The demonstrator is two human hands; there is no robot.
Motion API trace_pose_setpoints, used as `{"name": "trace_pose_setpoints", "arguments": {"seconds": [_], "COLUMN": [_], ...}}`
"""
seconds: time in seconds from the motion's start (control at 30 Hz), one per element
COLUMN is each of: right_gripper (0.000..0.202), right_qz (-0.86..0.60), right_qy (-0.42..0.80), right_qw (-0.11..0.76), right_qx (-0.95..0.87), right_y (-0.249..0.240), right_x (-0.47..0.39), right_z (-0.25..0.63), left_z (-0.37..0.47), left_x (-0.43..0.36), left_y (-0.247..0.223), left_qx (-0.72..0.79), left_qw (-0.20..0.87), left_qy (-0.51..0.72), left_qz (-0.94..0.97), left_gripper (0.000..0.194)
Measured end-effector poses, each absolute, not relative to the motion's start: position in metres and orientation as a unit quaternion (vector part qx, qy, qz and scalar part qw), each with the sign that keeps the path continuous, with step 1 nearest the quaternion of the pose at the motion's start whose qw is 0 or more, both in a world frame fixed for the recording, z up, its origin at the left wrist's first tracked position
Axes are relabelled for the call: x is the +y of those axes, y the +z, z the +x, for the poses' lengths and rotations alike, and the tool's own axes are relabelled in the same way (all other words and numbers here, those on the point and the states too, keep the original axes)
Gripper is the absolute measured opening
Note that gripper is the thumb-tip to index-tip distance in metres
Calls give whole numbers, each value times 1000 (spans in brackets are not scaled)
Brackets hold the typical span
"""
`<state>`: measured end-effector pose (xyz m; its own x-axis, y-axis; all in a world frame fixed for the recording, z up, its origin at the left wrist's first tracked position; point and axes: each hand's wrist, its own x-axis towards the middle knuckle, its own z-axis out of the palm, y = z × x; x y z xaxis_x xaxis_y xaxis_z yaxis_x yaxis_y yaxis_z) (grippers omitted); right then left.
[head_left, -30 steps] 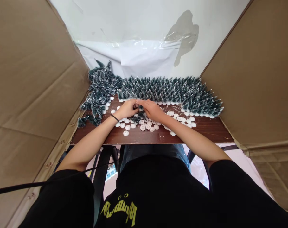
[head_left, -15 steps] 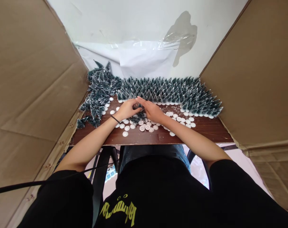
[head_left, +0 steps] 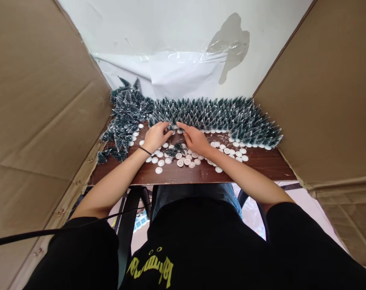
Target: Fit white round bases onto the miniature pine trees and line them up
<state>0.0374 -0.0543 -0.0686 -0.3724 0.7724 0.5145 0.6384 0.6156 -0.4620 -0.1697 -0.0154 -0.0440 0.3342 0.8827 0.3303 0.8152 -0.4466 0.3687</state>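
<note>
My left hand [head_left: 155, 137] pinches a small frosted green miniature tree [head_left: 172, 128] at the front edge of the standing tree rows [head_left: 219, 117]. My right hand [head_left: 195, 139] lies just right of it, fingers stretched out, the fingertips touching the tree's right side. A white disc base [head_left: 179, 131] shows between the two hands. Several more white discs [head_left: 183, 162] lie scattered on the brown table [head_left: 261, 166] under and in front of my hands. Two loose trees [head_left: 174, 150] lie flat among them.
A heap of loose trees [head_left: 125, 114] fills the table's back left corner. Cardboard walls [head_left: 40, 104] [head_left: 327, 96] close in both sides, and white plastic sheeting [head_left: 185, 74] hangs at the back. A black strap [head_left: 25, 238] crosses my left sleeve.
Both hands have moved away from me, from over the discs to the front edge of the standing rows, carrying the small tree with them. The right fingers have stretched out.
</note>
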Motion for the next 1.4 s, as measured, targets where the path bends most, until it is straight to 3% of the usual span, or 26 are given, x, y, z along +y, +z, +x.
{"name": "trace_pose_setpoints", "arguments": {"seconds": [0.13, 0.4, 0.57, 0.73, 1.0, 1.13, 1.4], "right_gripper": [54, 47, 35, 37, 44, 37, 32], "right_qz": [-420, -413, -409, -392, -330, -333, -383], "right_qy": [101, 104, 78, 72, 55, 58, 119], "right_qw": [367, 361, 346, 337, 267, 242, 275], "right_qx": [-824, -829, -841, -853, -904, -909, -874], "right_y": [-68, -66, -67, -63, -59, -60, -63], "right_x": [-55, -56, -57, -61, -67, -68, -62], "right_z": [38, 41, 45, 48, 47, 45, 48], "left_z": [-169, -166, -166, -165, -165, -166, -164], "left_x": [-13, -17, -18, -18, -19, -21, -24], "left_y": [-48, -40, -38, -39, -38, -34, -35], "left_qx": [535, 568, 542, 541, 539, 531, 365], "left_qw": [128, 155, 206, 233, 196, 147, 199], "left_qy": [270, 302, 304, 287, 273, 268, 214], "left_qz": [790, 750, 756, 756, 772, 790, 884], "left_gripper": [36, 11, 20, 20, 24, 34, 41]}}
